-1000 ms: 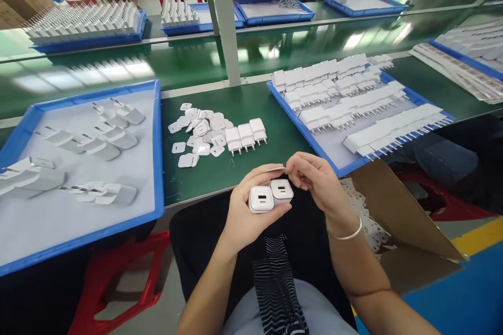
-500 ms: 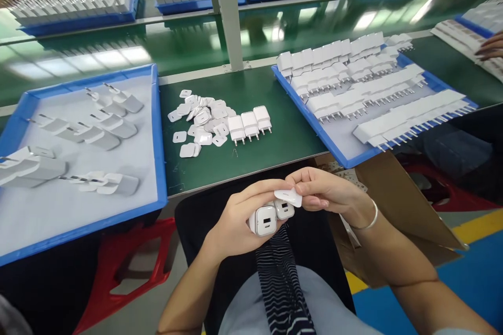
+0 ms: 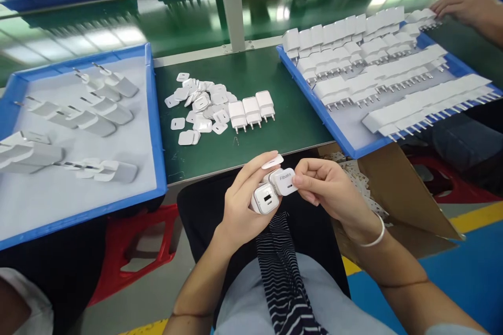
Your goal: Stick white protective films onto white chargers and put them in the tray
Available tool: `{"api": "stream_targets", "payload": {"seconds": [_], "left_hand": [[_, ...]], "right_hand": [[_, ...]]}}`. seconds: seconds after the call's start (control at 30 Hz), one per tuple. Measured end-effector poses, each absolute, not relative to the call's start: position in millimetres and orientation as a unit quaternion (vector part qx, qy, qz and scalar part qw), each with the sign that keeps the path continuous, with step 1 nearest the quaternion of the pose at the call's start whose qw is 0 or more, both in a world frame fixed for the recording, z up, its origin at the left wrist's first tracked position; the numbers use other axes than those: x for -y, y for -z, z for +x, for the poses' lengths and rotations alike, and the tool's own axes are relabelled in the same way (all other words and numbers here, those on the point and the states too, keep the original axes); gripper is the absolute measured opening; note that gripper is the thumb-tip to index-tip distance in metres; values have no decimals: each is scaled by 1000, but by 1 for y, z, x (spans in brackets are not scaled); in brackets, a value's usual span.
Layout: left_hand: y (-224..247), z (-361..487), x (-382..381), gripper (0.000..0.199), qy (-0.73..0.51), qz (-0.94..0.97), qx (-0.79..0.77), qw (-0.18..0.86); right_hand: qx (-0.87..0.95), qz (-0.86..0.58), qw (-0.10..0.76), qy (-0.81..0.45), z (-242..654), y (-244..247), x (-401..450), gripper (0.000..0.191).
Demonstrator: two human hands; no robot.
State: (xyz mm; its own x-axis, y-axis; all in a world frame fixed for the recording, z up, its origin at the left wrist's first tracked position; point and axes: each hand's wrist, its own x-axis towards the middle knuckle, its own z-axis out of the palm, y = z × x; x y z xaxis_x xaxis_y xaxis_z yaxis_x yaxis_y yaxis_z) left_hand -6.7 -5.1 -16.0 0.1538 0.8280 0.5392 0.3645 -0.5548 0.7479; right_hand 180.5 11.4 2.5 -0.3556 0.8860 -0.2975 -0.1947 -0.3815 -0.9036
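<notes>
My left hand [image 3: 238,207] is wrapped round white plug chargers, their port ends towards me. One charger [image 3: 266,199] shows a larger and a smaller port. The end of a second, beside it, is mostly hidden. A thin white cover plate [image 3: 272,161] sticks out at the left fingertips. Between thumb and fingers, my right hand [image 3: 334,191] pinches another cover plate [image 3: 283,180], with grey lettering and one slot, over the second charger's end. Whether it touches the charger I cannot tell. On the bench lie a heap of loose cover plates [image 3: 201,103] and three chargers [image 3: 251,111].
A blue tray [image 3: 160,157] with several chargers stands left; another blue tray [image 3: 310,97] with rows of chargers stands right. Another person's hand [image 3: 463,5] touches chargers beyond it. An open cardboard box [image 3: 404,188] sits below the bench, near a red stool [image 3: 165,230].
The right fingers now hold a lettered cover plate over the second charger; before, a plate was tilted between both hands' fingertips. Another person's hand has come to the right tray. The view has shifted.
</notes>
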Motion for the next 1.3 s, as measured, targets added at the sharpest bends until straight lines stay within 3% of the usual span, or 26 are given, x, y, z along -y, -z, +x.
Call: {"api": "stream_targets", "payload": {"seconds": [0.73, 1.3], "left_hand": [[12, -8, 8, 44, -505, 746, -388, 195], [23, -10, 9, 65, -530, 765, -332, 153]], "right_hand": [[390, -398, 362, -747, 180, 0, -13, 29], [393, -398, 361, -747, 180, -1, -9, 28]]}}
